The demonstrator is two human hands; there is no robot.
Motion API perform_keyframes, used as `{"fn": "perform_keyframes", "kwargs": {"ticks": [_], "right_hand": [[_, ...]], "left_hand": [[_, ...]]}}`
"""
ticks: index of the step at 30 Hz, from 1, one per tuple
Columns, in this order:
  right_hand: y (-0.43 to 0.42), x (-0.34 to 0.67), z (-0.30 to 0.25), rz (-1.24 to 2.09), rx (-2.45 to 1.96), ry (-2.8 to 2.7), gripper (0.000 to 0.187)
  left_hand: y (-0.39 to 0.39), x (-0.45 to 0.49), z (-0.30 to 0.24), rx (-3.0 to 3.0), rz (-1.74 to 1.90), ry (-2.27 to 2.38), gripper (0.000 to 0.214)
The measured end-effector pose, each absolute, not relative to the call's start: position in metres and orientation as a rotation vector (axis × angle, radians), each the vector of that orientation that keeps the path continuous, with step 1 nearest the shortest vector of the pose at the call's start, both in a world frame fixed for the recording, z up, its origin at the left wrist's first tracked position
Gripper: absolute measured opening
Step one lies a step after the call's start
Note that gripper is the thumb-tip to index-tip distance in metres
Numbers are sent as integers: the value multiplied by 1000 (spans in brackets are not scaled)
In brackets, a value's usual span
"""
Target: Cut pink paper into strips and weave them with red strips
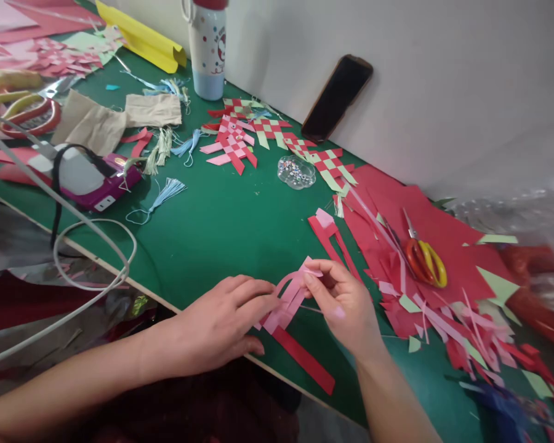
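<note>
Pink paper strips (290, 306) lie woven with a red paper strip (305, 362) close to the table's front edge. My right hand (346, 301) pinches the upper end of a pink strip between thumb and fingers, and that strip bows upward. My left hand (226, 323) rests flat, fingers stretched out, with its fingertips on the left part of the pink strips. Some of the weave is hidden under those fingers. Just beyond my right hand lies another red strip piece with a folded pink end (324, 218).
Finished woven paper pieces (270, 128) and a clear dish of beads (296, 172) lie toward the wall. Scissors (425, 261) rest on red paper (425, 209) among scraps at right. A bottle (208, 55), phone (337, 98), tassels (164, 194) and a cabled purple power adapter (96, 184) stand around.
</note>
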State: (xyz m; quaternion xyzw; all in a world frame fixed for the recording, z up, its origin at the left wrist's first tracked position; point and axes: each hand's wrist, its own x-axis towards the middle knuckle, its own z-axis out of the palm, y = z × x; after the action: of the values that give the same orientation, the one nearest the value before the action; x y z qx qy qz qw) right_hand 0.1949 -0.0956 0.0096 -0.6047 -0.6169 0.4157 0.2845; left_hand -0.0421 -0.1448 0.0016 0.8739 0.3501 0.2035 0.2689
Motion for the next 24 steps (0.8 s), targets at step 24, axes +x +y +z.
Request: {"fn": "perform_keyframes", "kwargs": {"ticks": [24], "right_hand": [[-89,198,-20,1208,-1396,-1567,26]], "left_hand": [[-169,-23,-16,2793,588,973,39]]}}
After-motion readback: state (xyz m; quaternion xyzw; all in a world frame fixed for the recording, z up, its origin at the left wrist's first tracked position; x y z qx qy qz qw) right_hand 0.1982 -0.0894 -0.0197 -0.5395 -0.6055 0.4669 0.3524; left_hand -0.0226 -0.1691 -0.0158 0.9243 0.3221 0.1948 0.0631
